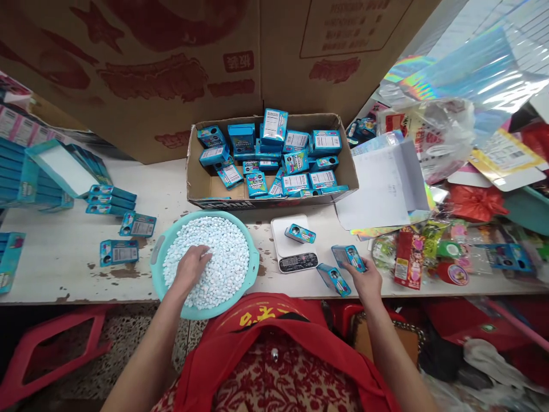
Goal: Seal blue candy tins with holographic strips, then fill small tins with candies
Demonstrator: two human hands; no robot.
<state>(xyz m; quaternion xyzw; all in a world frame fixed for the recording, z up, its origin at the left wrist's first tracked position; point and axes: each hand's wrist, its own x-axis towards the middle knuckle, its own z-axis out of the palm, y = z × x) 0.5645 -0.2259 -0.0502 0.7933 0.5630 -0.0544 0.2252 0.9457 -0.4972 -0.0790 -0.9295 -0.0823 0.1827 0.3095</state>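
My left hand (191, 268) is down in a turquoise basin (155, 247) full of small white candies (227, 252). Its fingers are drawn together among the candies, and the fingertips are partly hidden. With its thumb and fingers, my right hand (365, 279) grips a small blue candy box (343, 254) on the table. A second blue box (334, 279) stands just left of that hand, tilted. Between my hands is a white kitchen scale (281, 243) with another blue box (300, 233) lying on its plate.
Behind the basin and scale, an open cardboard carton (206, 197) holds many blue boxes, against a large brown carton (274, 74). More blue boxes (119, 252) lie at the left. White paper (373, 194), wrapped sweets (407, 260) and plastic film crowd the right.
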